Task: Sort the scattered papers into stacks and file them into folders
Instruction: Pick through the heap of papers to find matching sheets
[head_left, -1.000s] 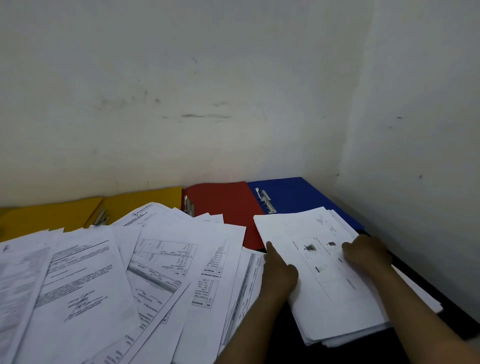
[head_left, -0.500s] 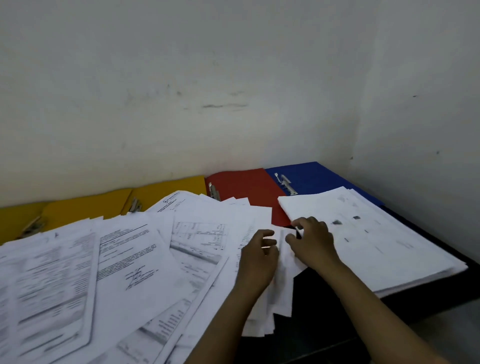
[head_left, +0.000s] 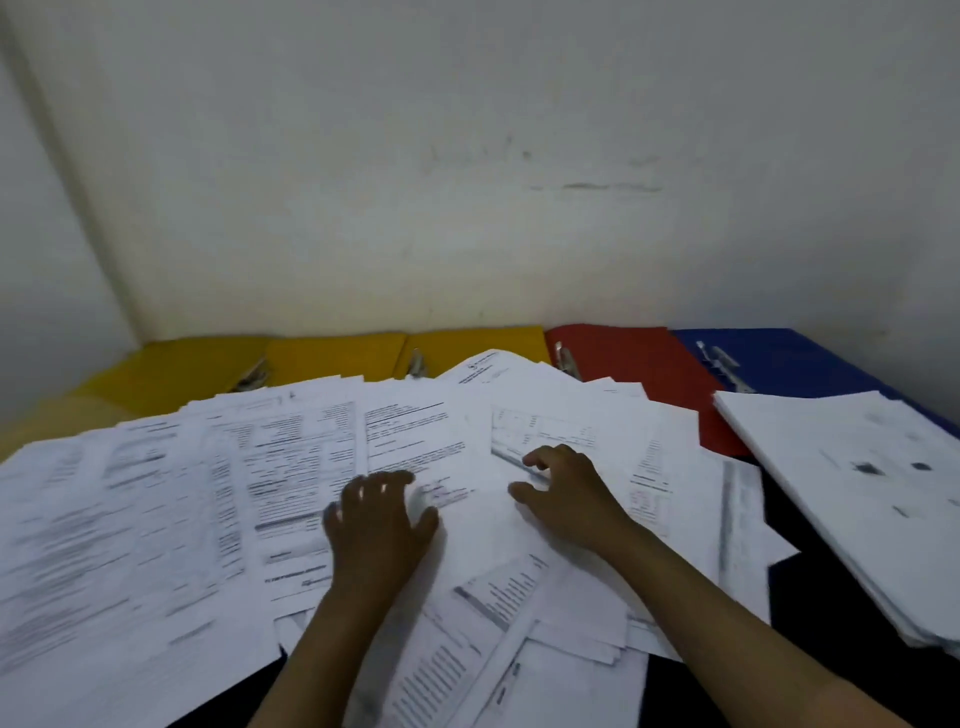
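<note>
White printed sheets, a loose heap of papers (head_left: 218, 499), cover most of the dark desk (head_left: 810, 587) from the near edge back, lying at all angles and overlapping, with no order to them that I can make out. Both hands sit on top of this heap near its middle. The left hand (head_left: 382, 525) lies palm down with its fingers spread and fairly straight, pressing on the sheets and gripping nothing. The right hand (head_left: 566, 493) rests just beside it, fingers bent with the tips on a sheet; whether it has pinched a sheet or only touches it I cannot tell, as the frame is blurred there.

To the right, apart from the heap, a squared-up stack (head_left: 852, 488) of pages lies partly over the blue folder (head_left: 789, 358). That looks like the one pile sorted so far.

Further back, along the wall (head_left: 467, 182), the folders lie in a row: yellow folders (head_left: 332, 358) at the left, then a red folder (head_left: 639, 358), then the blue one. Their metal clips show and no sheets seem filed in them. By my judgement the job is at an early stage: one stack made, most papers unsorted, all filing left to do.
</note>
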